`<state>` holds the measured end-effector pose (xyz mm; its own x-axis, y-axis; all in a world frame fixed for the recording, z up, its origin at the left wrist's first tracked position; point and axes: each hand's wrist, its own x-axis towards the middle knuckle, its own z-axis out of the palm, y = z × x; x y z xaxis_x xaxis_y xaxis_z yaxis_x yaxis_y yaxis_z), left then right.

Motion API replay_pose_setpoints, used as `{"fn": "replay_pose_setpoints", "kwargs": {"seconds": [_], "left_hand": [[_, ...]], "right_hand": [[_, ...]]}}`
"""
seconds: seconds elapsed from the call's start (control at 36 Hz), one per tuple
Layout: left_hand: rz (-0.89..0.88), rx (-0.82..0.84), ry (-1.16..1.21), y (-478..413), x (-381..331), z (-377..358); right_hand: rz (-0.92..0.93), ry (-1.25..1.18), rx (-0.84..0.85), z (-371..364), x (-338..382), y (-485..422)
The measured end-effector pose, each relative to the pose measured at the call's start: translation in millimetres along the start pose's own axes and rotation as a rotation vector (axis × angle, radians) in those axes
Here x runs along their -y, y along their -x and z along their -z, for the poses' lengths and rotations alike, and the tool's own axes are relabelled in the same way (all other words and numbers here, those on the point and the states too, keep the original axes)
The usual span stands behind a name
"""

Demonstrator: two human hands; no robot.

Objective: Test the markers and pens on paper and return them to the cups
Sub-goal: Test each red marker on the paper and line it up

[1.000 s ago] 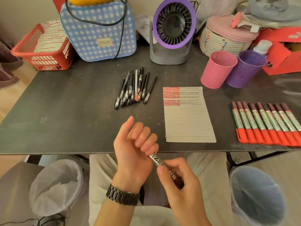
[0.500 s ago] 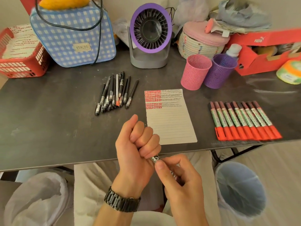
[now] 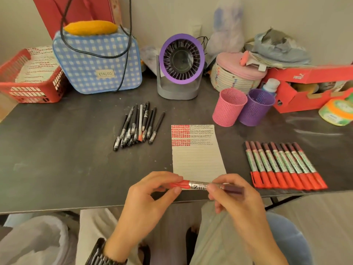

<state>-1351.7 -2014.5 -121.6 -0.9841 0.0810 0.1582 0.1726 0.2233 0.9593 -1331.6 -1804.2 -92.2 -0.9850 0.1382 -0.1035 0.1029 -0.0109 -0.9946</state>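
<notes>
Marker (image 3: 199,185) raised from my lap to the foot of the paper (image 3: 196,159).
My left hand (image 3: 150,199) pinches the red cap (image 3: 179,184) and my right hand (image 3: 235,203) grips the barrel. The marker now lies level over the near table (image 3: 66,159) edge; a moment ago my left fist enclosed it lower down. The cap looks seated, so I judge uncapping comes next.

"ETALOO" on bag (image 3: 97,60), "PUMA" on box (image 3: 313,74)

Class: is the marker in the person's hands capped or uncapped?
Capped: on the marker, the red cap meets the silver barrel, no tip showing; the left hand pinches the cap.
</notes>
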Motion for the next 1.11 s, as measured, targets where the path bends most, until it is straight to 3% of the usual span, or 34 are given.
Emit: {"fn": "replay_pose_setpoints", "kwargs": {"seconds": [0.11, 0.22, 0.33, 0.44, 0.61, 0.72, 0.86, 1.0, 1.11], "left_hand": [[0.01, -0.017, -0.034, 0.4, -2.3, -10.6], [0.003, 0.027, -0.15, -1.7, -1.6, -20.6], [-0.101, 0.142, -0.417, -11.4, 7.3, -15.0], [-0.138, 0.131, -0.675, -32.4, 14.4, 1.9], [-0.089, 0.265, -0.909, -52.2, 31.1, 7.2], [-0.092, 0.241, -0.936, -50.3, 36.2, 5.9], [-0.096, 0.209, -0.887, -46.5, 36.0, 10.1], [-0.096, 0.2, -0.866, -46.5, 35.6, 9.8], [-0.09, 0.195, -0.855, -46.8, 36.1, 9.6]], "right_hand": [[0.021, -0.145, -0.03, -3.8, -0.7, -6.9], [0.116, -0.031, -0.069, -8.6, -2.8, -12.7], [0.139, 0.027, -0.12, 4.3, -1.6, -25.3], [0.178, 0.314, -0.17, 38.7, 2.4, -47.5], [0.194, 0.786, -0.215, 69.4, 7.2, -82.0], [0.204, 1.0, -0.207, 69.2, 1.3, -97.2], [0.341, 1.169, -0.282, 68.2, -17.1, -106.7], [0.412, 1.235, -0.405, 71.3, -33.9, -104.9], [0.358, 1.244, -0.379, 73.3, -39.0, -102.6]]}}
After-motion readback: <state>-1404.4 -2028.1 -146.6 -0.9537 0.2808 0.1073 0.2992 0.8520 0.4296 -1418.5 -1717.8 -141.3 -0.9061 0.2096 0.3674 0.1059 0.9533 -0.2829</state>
